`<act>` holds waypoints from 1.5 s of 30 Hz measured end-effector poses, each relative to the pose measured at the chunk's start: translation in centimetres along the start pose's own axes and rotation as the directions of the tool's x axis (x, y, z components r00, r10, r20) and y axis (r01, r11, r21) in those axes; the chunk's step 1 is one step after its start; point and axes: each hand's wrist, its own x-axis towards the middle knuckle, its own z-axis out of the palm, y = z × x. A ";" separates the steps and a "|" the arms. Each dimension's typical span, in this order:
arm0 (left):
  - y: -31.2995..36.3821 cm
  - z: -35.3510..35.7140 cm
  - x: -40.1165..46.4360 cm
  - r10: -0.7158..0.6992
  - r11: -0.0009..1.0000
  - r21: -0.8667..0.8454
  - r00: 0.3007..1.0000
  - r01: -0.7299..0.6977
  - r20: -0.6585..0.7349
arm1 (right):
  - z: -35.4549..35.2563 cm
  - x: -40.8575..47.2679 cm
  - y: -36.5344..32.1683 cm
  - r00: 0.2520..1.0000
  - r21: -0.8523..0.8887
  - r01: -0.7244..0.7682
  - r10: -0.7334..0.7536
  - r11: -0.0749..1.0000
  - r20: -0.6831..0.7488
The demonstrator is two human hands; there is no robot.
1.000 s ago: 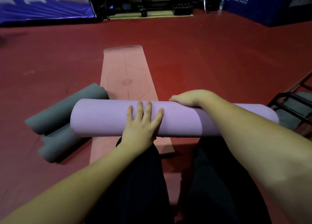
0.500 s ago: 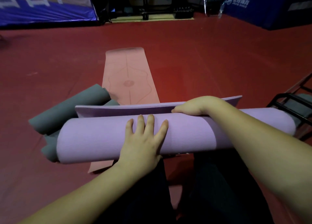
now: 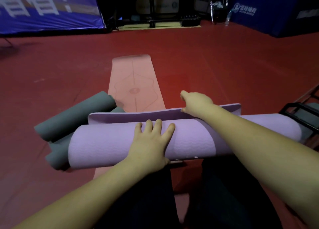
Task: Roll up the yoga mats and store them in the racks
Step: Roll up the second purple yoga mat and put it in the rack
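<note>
Two hands work one purple yoga mat (image 3: 107, 145), which lies rolled across the person's lap, above the near end of the pink yoga mat (image 3: 136, 85) spread flat on the red floor (image 3: 224, 69).

Change since one second ago: the roll was then fully closed. Its outer flap (image 3: 131, 116) now stands loose along the far side of the roll, and the roll has shifted nearer the person. Judgement: the wrap has slackened and needs re-tightening before storage.

Left hand (image 3: 148, 142): lies flat on top of the roll near its middle, fingers straight and spread apart, pressing down, gripping nothing.

Right hand (image 3: 196, 102): sits at the far side of the roll on the flap edge. Thumb and fingers appear to pinch that edge, though the fingertips are partly hidden, so the grip is a judgement.

Landmark references, relative to the purple roll:
- Grey rolled mats (image 3: 74, 121): just beyond its left end, partly under it, not yet stored.
- Black metal rack (image 3: 303, 114): just beside its right end.
- Pink mat: extends away on the far side, not yet rolled.

Task status, as a judgement: no mat is plainly seen stored. Next step calls for drawing the flap over and rolling it tight.
</note>
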 end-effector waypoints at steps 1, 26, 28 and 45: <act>-0.1 0.0 0.1 0.001 1.000 -0.002 1.000 -0.001 0.007 | 0.1 0.3 0.0 0.999 -0.037 0.034 -0.033 0.999 0.023; -4.0 1.2 7.1 -0.101 0.889 -0.430 0.984 0.156 0.148 | 0.6 -3.1 0.5 0.977 0.198 0.131 -0.160 0.971 0.140; -3.9 1.4 7.9 -0.125 0.880 -0.440 0.981 0.179 0.150 | 1.2 -3.4 0.2 0.976 0.205 0.105 -0.140 0.973 0.167; 2.3 2.3 2.1 -0.230 -0.634 -0.614 0.643 0.471 0.731 | 5.3 1.5 -0.7 0.992 0.080 -0.023 0.013 0.997 0.123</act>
